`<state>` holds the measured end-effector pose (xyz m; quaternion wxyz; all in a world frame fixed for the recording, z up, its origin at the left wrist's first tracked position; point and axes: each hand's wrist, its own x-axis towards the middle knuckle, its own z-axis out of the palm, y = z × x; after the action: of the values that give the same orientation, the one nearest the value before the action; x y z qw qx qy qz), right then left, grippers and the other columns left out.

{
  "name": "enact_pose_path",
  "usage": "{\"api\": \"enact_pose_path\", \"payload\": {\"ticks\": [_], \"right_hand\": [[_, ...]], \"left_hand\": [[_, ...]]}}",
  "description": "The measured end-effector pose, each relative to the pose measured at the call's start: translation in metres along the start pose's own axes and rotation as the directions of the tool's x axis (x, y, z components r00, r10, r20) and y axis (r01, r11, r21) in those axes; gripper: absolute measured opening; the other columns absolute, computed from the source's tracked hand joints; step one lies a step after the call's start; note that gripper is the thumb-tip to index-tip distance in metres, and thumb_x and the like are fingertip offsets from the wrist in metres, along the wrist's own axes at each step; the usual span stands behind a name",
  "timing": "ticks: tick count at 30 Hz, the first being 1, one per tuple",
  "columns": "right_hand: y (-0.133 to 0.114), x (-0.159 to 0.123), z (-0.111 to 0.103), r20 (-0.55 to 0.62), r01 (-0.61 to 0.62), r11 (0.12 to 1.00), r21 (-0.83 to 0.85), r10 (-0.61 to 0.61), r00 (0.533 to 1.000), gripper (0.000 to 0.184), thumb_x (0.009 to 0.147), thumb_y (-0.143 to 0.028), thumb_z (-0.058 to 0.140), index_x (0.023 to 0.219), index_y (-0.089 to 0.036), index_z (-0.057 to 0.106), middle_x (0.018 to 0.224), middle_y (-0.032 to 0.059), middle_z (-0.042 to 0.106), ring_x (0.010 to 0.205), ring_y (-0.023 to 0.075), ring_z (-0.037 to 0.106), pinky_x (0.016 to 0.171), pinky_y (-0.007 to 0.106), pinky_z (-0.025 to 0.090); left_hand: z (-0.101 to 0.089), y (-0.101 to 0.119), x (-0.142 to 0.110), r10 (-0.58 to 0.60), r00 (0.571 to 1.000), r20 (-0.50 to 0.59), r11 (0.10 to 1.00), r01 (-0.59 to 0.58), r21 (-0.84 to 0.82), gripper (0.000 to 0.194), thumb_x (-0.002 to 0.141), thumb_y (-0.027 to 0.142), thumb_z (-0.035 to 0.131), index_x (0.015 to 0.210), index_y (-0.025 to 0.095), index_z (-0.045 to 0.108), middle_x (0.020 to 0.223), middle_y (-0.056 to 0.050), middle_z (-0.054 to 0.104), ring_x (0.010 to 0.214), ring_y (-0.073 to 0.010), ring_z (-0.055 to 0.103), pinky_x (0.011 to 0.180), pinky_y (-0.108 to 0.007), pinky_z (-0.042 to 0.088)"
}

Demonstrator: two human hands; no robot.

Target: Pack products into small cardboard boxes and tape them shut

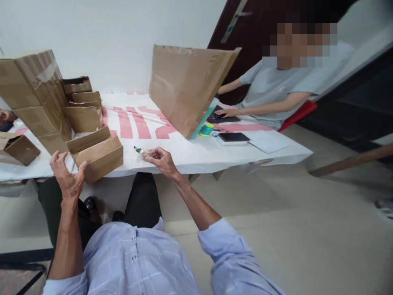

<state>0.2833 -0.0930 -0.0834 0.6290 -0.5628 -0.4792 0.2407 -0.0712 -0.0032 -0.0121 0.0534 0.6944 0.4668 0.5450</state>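
Note:
My left hand point(68, 176) is beside the left end of an open brown cardboard box point(100, 159), fingers spread and thumb against or very near its side. That box sits at the table's front edge and partly overhangs it; its inside is mostly hidden. Over the table just to the right, my right hand point(162, 160) pinches a small item in clear plastic wrapping point(143, 153). A green part with a dark tip points out to the left; its exact kind is too small to tell.
Tall stacked cartons point(37, 90) and several open boxes point(82, 116) stand at the left. A large cardboard panel point(190, 82) leans upright mid-table. Right of it are a green tape roll point(206, 129), a black-topped white device point(233, 138) and a seated person point(276, 90) using a mouse.

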Motion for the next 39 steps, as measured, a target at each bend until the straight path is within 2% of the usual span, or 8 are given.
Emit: {"api": "enact_pose_path", "payload": {"ticks": [3, 5, 8, 11, 24, 27, 33, 39], "right_hand": [[-0.023, -0.028, 0.030, 0.074, -0.017, 0.999, 0.047, 0.013, 0.997, 0.047, 0.069, -0.059, 0.091, 0.083, -0.024, 0.061, 0.097, 0.0026, 0.071, 0.080, 0.0178, 0.064, 0.078, 0.035, 0.057], [-0.036, -0.045, 0.048, 0.117, -0.013, 0.999, 0.043, 0.008, 0.993, 0.046, 0.071, -0.058, 0.090, 0.084, -0.025, 0.062, 0.105, 0.0040, 0.074, 0.084, 0.0190, 0.066, 0.080, 0.036, 0.058], [-0.053, -0.067, 0.070, 0.163, 0.047, 0.999, 0.003, -0.047, 0.985, 0.039, 0.075, -0.054, 0.088, 0.086, -0.027, 0.063, 0.109, 0.0039, 0.075, 0.088, 0.0208, 0.067, 0.085, 0.039, 0.058], [-0.066, -0.083, 0.082, 0.185, 0.085, 0.996, -0.032, -0.078, 0.980, 0.032, 0.078, -0.048, 0.088, 0.087, -0.028, 0.063, 0.112, 0.0037, 0.074, 0.090, 0.0216, 0.067, 0.090, 0.041, 0.058], [-0.081, -0.103, 0.083, 0.319, -0.149, 0.979, 0.137, 0.099, 0.943, 0.036, 0.080, -0.056, 0.086, 0.082, -0.026, 0.066, 0.112, 0.0045, 0.075, 0.093, 0.0222, 0.070, 0.091, 0.039, 0.059], [-0.082, -0.106, 0.087, 0.352, -0.235, 0.949, 0.210, 0.151, 0.924, 0.042, 0.076, -0.060, 0.089, 0.080, -0.026, 0.065, 0.107, 0.0042, 0.077, 0.094, 0.0233, 0.071, 0.091, 0.040, 0.059], [-0.089, -0.114, 0.092, 0.404, -0.330, 0.901, 0.281, 0.201, 0.892, 0.043, 0.075, -0.056, 0.093, 0.080, -0.024, 0.065, 0.101, 0.0023, 0.079, 0.094, 0.0203, 0.070, 0.090, 0.036, 0.057], [-0.091, -0.116, 0.095, 0.433, -0.325, 0.897, 0.299, 0.176, 0.884, 0.040, 0.077, -0.052, 0.094, 0.080, -0.024, 0.066, 0.102, 0.0024, 0.078, 0.094, 0.0192, 0.070, 0.093, 0.037, 0.057]], "left_hand": [[-0.011, 0.031, -0.017, 0.069, 0.997, -0.044, 0.994, -0.073, -0.086, 0.039, 0.087, 0.038, 0.080, 0.118, 0.018, 0.069, 0.130, -0.018, 0.065, 0.126, -0.0341, 0.062, 0.096, -0.048, 0.056], [-0.011, 0.049, -0.034, 0.058, 0.985, 0.164, 0.966, -0.014, -0.259, 0.025, 0.093, 0.041, 0.076, 0.109, 0.022, 0.074, 0.112, -0.011, 0.072, 0.099, -0.0254, 0.069, 0.080, -0.040, 0.057], [-0.002, 0.057, -0.063, -0.024, 0.851, 0.525, 0.813, 0.322, -0.484, 0.038, 0.090, 0.048, 0.080, 0.120, 0.025, 0.076, 0.107, -0.008, 0.076, 0.077, -0.0183, 0.070, 0.066, -0.032, 0.056], [0.007, 0.048, -0.084, -0.044, 0.729, 0.683, 0.615, 0.559, -0.556, 0.051, 0.087, 0.051, 0.085, 0.129, 0.024, 0.076, 0.105, -0.008, 0.078, 0.071, -0.0162, 0.071, 0.061, -0.029, 0.055], [-0.009, 0.031, -0.097, 0.030, 0.611, 0.791, 0.294, 0.751, -0.591, 0.057, 0.074, 0.034, 0.098, 0.126, 0.023, 0.077, 0.104, -0.008, 0.081, 0.077, -0.0178, 0.075, 0.075, -0.034, 0.063], [-0.014, 0.029, -0.096, 0.053, 0.607, 0.793, 0.285, 0.752, -0.594, 0.052, 0.075, 0.031, 0.098, 0.121, 0.020, 0.079, 0.096, -0.007, 0.081, 0.073, -0.0163, 0.075, 0.073, -0.031, 0.063], [-0.016, 0.023, -0.093, 0.073, 0.715, 0.695, 0.289, 0.652, -0.701, 0.052, 0.067, 0.024, 0.101, 0.112, 0.017, 0.076, 0.102, -0.005, 0.079, 0.080, -0.0144, 0.076, 0.072, -0.022, 0.061], [-0.025, 0.022, -0.091, 0.107, 0.627, 0.772, 0.296, 0.721, -0.626, 0.054, 0.069, 0.025, 0.100, 0.117, 0.015, 0.076, 0.091, -0.005, 0.079, 0.079, -0.0151, 0.075, 0.075, -0.024, 0.060]]}}
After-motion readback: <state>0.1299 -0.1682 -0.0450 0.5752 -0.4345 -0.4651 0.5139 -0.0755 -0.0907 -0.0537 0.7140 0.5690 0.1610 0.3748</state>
